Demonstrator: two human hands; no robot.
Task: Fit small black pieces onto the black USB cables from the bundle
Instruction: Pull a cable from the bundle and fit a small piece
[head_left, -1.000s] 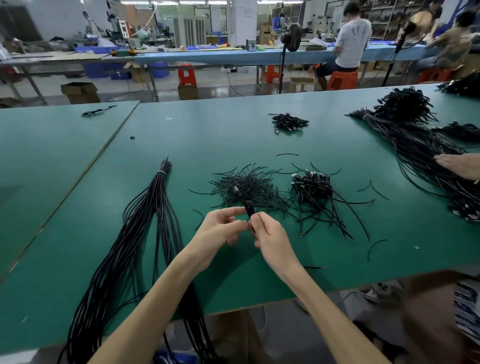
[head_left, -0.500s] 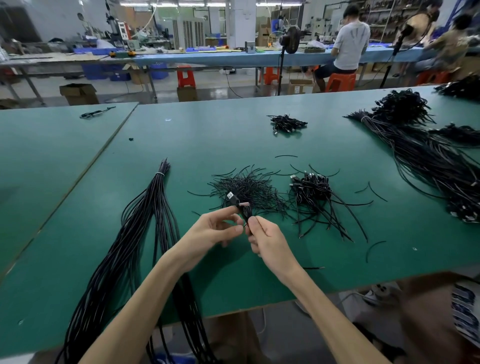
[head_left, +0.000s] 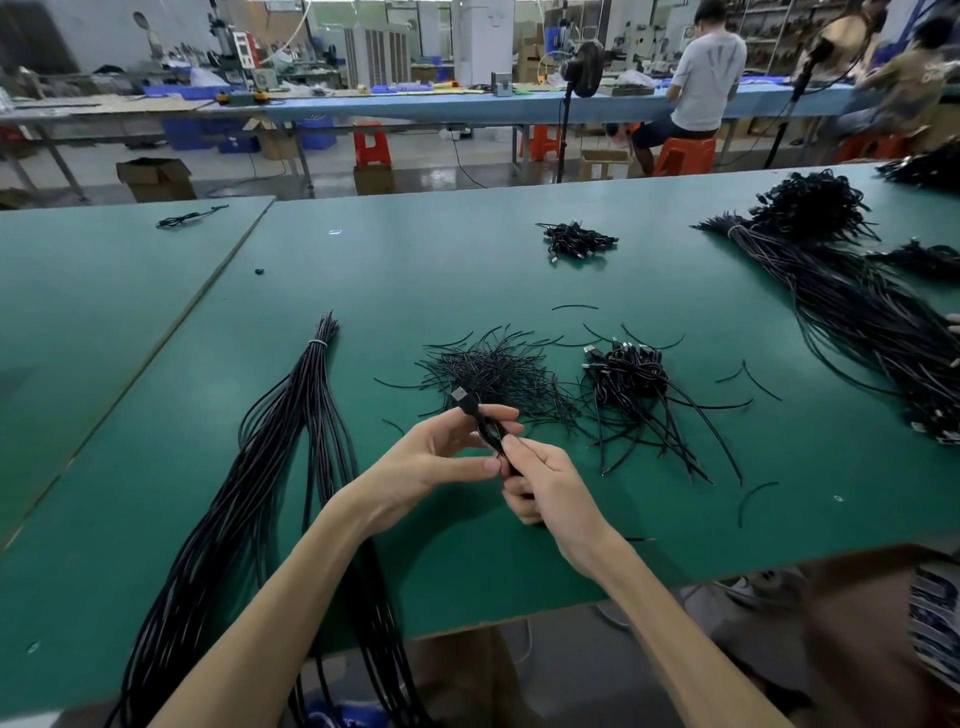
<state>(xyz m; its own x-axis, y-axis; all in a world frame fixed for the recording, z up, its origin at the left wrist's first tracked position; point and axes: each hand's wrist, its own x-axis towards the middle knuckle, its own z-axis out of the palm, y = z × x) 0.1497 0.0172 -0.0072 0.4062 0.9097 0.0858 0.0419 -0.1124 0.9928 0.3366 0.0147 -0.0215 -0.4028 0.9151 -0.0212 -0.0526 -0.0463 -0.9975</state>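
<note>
A black USB cable end (head_left: 470, 408) with a metal plug tip sticks up between my hands above the green table (head_left: 415, 270). My left hand (head_left: 441, 460) pinches the cable just below the plug, fingers curled round it. My right hand (head_left: 540, 480) grips the lower part of the same cable, and whatever small piece it may hold is hidden by the fingers. A long tied bundle of black cables (head_left: 270, 467) lies to the left and hangs over the front edge. Behind my hands sit a heap of thin black pieces (head_left: 493, 371) and a heap of short USB cables (head_left: 631, 379).
More cable bundles (head_left: 852, 306) cover the table's right side, where another person's fingertip shows at the edge. A small cable pile (head_left: 576, 241) lies further back. Loose thin strands are scattered on the mat. Other people sit at a blue bench behind.
The cable end has tilted left and risen, its plug now showing above my left fingers. My right hand slid down the cable toward me. The other person's hand at the right has withdrawn.
</note>
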